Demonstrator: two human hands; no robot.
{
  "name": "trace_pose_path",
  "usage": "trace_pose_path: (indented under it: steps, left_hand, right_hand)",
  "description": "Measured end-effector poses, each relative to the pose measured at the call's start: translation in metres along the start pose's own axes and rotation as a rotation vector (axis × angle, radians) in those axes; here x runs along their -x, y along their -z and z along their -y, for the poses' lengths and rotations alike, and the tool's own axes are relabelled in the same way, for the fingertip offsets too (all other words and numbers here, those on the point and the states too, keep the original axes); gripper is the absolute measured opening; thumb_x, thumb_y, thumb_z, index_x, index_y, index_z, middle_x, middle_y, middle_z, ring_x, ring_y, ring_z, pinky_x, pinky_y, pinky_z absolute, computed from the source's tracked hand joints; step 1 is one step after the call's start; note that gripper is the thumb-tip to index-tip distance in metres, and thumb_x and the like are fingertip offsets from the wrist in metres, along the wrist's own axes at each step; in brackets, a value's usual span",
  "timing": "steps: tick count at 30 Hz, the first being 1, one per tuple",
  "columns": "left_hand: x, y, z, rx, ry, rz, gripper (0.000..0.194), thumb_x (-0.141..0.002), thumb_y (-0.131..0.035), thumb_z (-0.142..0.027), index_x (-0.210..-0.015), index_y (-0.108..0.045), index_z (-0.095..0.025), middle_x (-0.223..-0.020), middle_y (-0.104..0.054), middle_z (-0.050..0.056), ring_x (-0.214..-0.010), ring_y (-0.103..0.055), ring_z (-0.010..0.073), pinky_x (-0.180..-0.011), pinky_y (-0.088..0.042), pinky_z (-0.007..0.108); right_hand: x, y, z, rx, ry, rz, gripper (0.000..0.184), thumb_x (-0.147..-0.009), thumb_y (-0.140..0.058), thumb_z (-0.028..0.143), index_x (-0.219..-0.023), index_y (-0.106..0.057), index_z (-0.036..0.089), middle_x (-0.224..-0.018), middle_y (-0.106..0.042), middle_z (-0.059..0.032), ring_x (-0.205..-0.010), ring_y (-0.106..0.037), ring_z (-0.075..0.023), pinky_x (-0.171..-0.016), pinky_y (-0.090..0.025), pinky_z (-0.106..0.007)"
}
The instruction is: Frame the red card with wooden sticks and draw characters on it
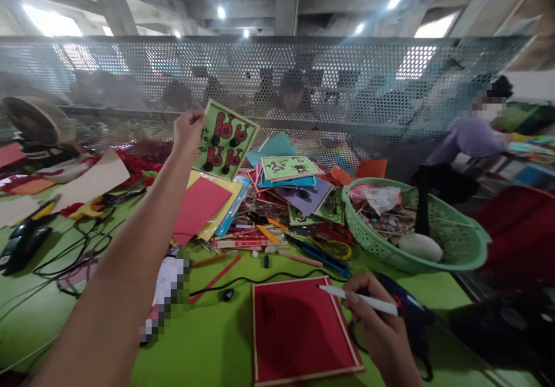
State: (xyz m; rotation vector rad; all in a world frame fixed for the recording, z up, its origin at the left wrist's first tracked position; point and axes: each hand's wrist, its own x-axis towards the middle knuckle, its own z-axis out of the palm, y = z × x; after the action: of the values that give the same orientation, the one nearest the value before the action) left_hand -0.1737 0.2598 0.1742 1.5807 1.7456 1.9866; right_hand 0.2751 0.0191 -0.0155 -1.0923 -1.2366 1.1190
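Observation:
My left hand [189,128] is raised and closed on the left edge of a green picture card [225,139]. The card has red shapes, dark spots and black writing, with a pale stick border. In my right hand [377,312] is a white marker pen [368,299], its dark tip pointing left. The tip is over the upper right of a red panel [299,329] framed with thin wooden sticks; I cannot tell whether it touches. Some black marks show at the panel's upper left.
A green plastic basket [390,260] holding sticks and odds and ends stands at right. Behind the panel lie blue-handled scissors [321,254], a stack of cards [290,170] and coloured paper [203,205]. Cables [82,254] and a phone [167,283] are at left. A person [472,138] is at far right.

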Motion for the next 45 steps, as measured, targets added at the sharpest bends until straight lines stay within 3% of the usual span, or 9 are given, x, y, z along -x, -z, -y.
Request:
trace_pose_path:
  steps: [3,7,16,21,26,30,34,40,45]
  left_hand:
    - [0.006,-0.018,-0.014,0.036,0.002,0.045,0.008,-0.09,-0.062,-0.013,-0.096,-0.066,-0.011,-0.083,-0.062,-0.003,-0.078,-0.051,0.0092,-0.081,-0.042,0.023]
    - [0.015,-0.05,-0.03,0.06,-0.004,0.198,0.009,-0.087,-0.066,-0.018,-0.093,-0.069,-0.013,-0.084,-0.065,-0.001,-0.079,-0.057,0.0119,-0.078,-0.045,0.024]
    - [0.02,-0.144,-0.06,-0.045,-0.102,0.56,0.011,-0.083,-0.071,-0.025,-0.089,-0.075,-0.016,-0.082,-0.07,0.001,-0.08,-0.06,0.0166,-0.08,-0.045,0.028]
    - [0.023,-0.195,-0.053,-0.199,-0.152,0.601,0.009,-0.079,-0.076,-0.027,-0.081,-0.076,-0.018,-0.078,-0.071,0.003,-0.078,-0.06,0.0191,-0.078,-0.044,0.029]
    - [0.03,-0.227,-0.029,-0.36,-0.153,0.562,0.014,-0.084,-0.07,-0.029,-0.088,-0.078,-0.019,-0.089,-0.076,0.007,-0.09,-0.065,0.0234,-0.085,-0.046,0.031]
    - [0.034,-0.236,-0.016,-0.477,-0.157,0.565,0.027,-0.086,-0.061,-0.024,-0.107,-0.079,-0.02,-0.106,-0.078,0.008,-0.104,-0.068,0.0259,-0.096,-0.047,0.034]
    - [0.035,-0.226,-0.014,-0.538,-0.216,0.609,0.042,-0.088,-0.057,-0.023,-0.126,-0.073,-0.021,-0.122,-0.076,0.007,-0.115,-0.067,0.0246,-0.103,-0.046,0.032]
    - [0.047,-0.198,-0.011,-0.642,-0.305,0.72,0.038,-0.086,-0.061,-0.021,-0.121,-0.076,-0.023,-0.123,-0.076,0.007,-0.116,-0.066,0.0255,-0.105,-0.047,0.036]
    - [0.07,-0.186,-0.013,-0.686,-0.38,0.78,0.041,-0.093,-0.057,-0.035,-0.129,-0.071,-0.022,-0.136,-0.069,0.009,-0.128,-0.058,0.0279,-0.113,-0.04,0.041]
  right_hand:
    - [-0.001,0.003,-0.004,0.01,0.009,0.024,0.034,-0.084,-0.076,0.051,-0.075,-0.065,0.021,-0.065,-0.053,-0.0009,-0.06,-0.043,-0.0148,-0.052,-0.034,-0.026]
    - [0.0,0.003,-0.004,0.007,0.02,0.035,0.031,-0.087,-0.074,0.049,-0.078,-0.065,0.021,-0.068,-0.054,-0.0005,-0.062,-0.045,-0.0151,-0.055,-0.035,-0.026]
    - [0.004,-0.002,0.006,-0.051,0.012,0.084,0.031,-0.088,-0.072,0.05,-0.08,-0.063,0.021,-0.068,-0.052,0.0015,-0.061,-0.042,-0.0134,-0.056,-0.031,-0.026]
    - [0.008,0.0,0.011,-0.056,0.004,0.106,0.032,-0.089,-0.07,0.051,-0.079,-0.063,0.021,-0.067,-0.052,0.0016,-0.061,-0.041,-0.0131,-0.055,-0.03,-0.026]
    - [0.01,-0.004,0.022,-0.063,-0.045,0.096,0.035,-0.087,-0.07,0.054,-0.078,-0.064,0.021,-0.068,-0.051,0.0015,-0.062,-0.04,-0.0134,-0.057,-0.029,-0.027]
    - [0.01,-0.005,0.027,-0.048,-0.076,0.073,0.037,-0.085,-0.071,0.056,-0.077,-0.064,0.021,-0.067,-0.049,0.0019,-0.062,-0.039,-0.0134,-0.058,-0.028,-0.028]
    - [0.009,-0.003,0.023,-0.038,-0.032,0.115,0.034,-0.087,-0.07,0.053,-0.079,-0.065,0.02,-0.069,-0.052,0.0011,-0.062,-0.041,-0.0134,-0.057,-0.029,-0.027]
    - [0.008,-0.003,0.018,-0.078,-0.006,0.134,0.03,-0.088,-0.071,0.049,-0.081,-0.064,0.021,-0.068,-0.053,0.0019,-0.06,-0.041,-0.0124,-0.055,-0.03,-0.026]
    - [0.003,-0.004,0.018,-0.059,0.033,0.108,0.028,-0.09,-0.071,0.046,-0.081,-0.064,0.021,-0.068,-0.053,0.0029,-0.06,-0.04,-0.0117,-0.055,-0.031,-0.025]
